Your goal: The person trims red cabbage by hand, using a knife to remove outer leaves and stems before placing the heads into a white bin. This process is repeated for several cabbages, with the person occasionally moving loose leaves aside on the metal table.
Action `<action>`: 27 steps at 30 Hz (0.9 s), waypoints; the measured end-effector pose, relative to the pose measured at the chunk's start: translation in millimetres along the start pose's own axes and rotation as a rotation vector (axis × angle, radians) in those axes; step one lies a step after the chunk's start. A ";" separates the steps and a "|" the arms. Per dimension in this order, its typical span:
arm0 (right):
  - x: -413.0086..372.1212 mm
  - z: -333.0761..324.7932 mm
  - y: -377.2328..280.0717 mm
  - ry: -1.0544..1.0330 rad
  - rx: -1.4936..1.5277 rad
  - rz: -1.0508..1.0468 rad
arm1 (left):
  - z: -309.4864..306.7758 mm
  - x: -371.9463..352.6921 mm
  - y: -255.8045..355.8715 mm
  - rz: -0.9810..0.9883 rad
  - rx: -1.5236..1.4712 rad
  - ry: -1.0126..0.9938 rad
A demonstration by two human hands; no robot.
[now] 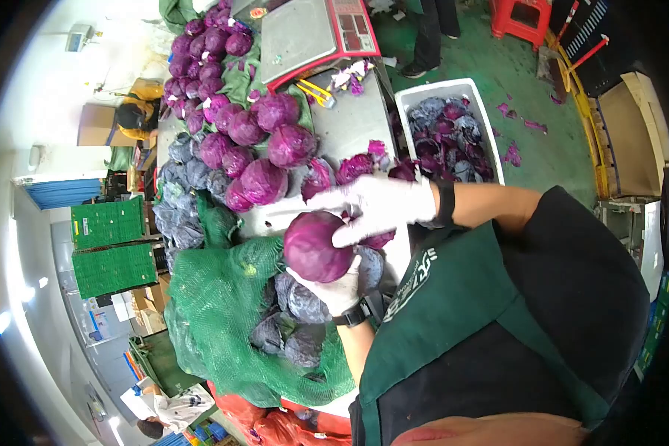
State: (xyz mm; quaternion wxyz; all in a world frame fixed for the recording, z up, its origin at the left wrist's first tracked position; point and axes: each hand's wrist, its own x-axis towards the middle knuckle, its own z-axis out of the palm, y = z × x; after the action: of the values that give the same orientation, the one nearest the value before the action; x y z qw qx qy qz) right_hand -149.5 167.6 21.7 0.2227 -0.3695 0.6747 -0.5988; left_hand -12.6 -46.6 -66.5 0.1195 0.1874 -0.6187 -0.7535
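A round purple cabbage point(318, 247) rests in my left hand point(337, 291), white-gloved, its fingers curled under and around it. A dark watch is on that wrist. Just above, my right hand point(375, 208), also gloved and slightly blurred, has its fingers stretched out and apart; its thumb lies at the cabbage's edge, though contact is hard to tell. Purple cabbages point(264, 181) are piled beyond my hands. Cabbages with dull bluish outer leaves point(305, 348) lie in a green mesh bag point(223, 320) beside my left hand. Loose purple leaves point(355, 168) lie near my right hand.
A white crate point(490, 141) of dark leaves stands beyond my right forearm. A red-rimmed scale point(297, 41) and yellow-handled tools point(316, 93) are on the metal table point(349, 123). Green crates point(111, 271), a red stool point(522, 18) and several people are farther off.
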 end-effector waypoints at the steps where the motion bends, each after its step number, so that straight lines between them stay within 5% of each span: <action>1: -2.1 5.0 -6.2 -0.024 -0.016 -0.056 | 15.5 -0.7 20.7 -0.328 -0.549 0.091; 3: 3.1 35.1 41.5 0.101 -0.150 0.065 | 10.8 12.0 19.0 -0.266 -0.373 -0.154; 4: 4.5 14.1 8.4 -0.059 0.018 0.412 | 17.2 17.8 21.8 -0.187 -0.226 -0.108; 5: 19.6 31.7 33.7 0.163 0.429 0.081 | 30.1 21.8 29.8 -0.108 -0.083 -0.057; 7: 19.6 11.4 54.6 -0.041 0.752 0.366 | 41.0 22.2 48.9 -0.110 0.016 -0.049; 12: 82.1 -17.3 65.8 0.006 1.063 0.703 | 35.3 3.0 84.2 0.092 0.114 -0.110; 19: 193.0 -37.5 65.7 0.087 1.059 0.543 | -15.0 -26.7 83.0 0.065 0.288 0.169; 21: 206.5 -40.8 81.6 0.069 0.831 0.467 | -10.5 -31.9 74.7 -0.024 0.299 0.100; 23: 206.0 -39.6 96.4 0.126 0.929 0.382 | -11.7 -30.3 41.7 -0.110 0.240 0.001; 26: 170.1 -46.2 93.5 0.013 0.610 0.064 | 0.2 -25.7 19.5 0.054 0.726 -0.166; 27: 158.2 -51.0 93.8 0.023 0.545 0.150 | 1.6 -18.7 21.5 0.055 0.720 -0.177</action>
State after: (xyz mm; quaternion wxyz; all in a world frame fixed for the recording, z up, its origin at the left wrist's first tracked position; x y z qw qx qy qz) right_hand -308.5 80.2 -37.7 0.3499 -0.2381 0.5170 -0.7440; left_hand 2.4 -41.9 -42.7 0.0120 0.1348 -0.8570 -0.4973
